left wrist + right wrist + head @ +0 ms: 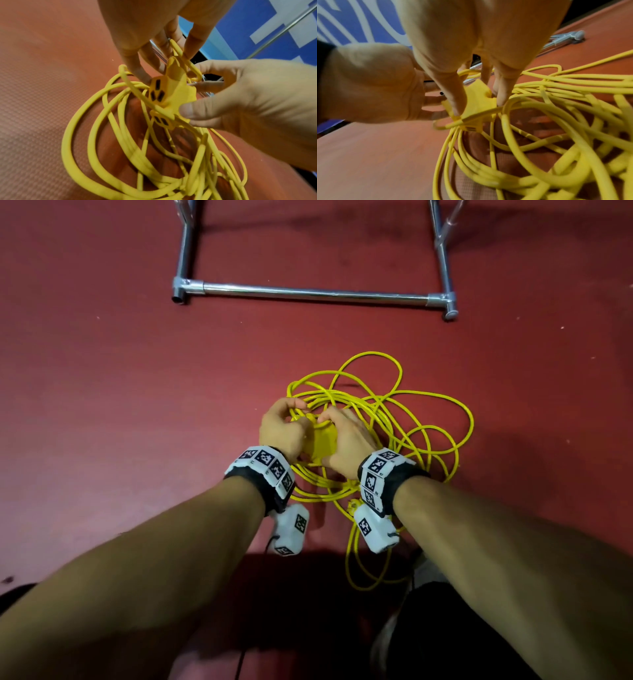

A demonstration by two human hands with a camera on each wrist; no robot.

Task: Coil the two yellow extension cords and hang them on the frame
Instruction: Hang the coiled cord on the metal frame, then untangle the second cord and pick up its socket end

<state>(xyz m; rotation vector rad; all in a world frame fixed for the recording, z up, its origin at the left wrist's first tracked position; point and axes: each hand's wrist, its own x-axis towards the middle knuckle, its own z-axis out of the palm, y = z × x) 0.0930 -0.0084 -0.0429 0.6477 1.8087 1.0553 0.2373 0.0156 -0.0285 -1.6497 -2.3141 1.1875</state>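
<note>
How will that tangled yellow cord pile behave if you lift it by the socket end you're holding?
Likely floppy: the cord pile lies in loose, uneven loops on the floor, so strands should sag and trail. Loops cross each other, so several may drag up together and snag. The socket block, pinched by the left hand and right hand, looks rigid, probably a firm handle.
</note>
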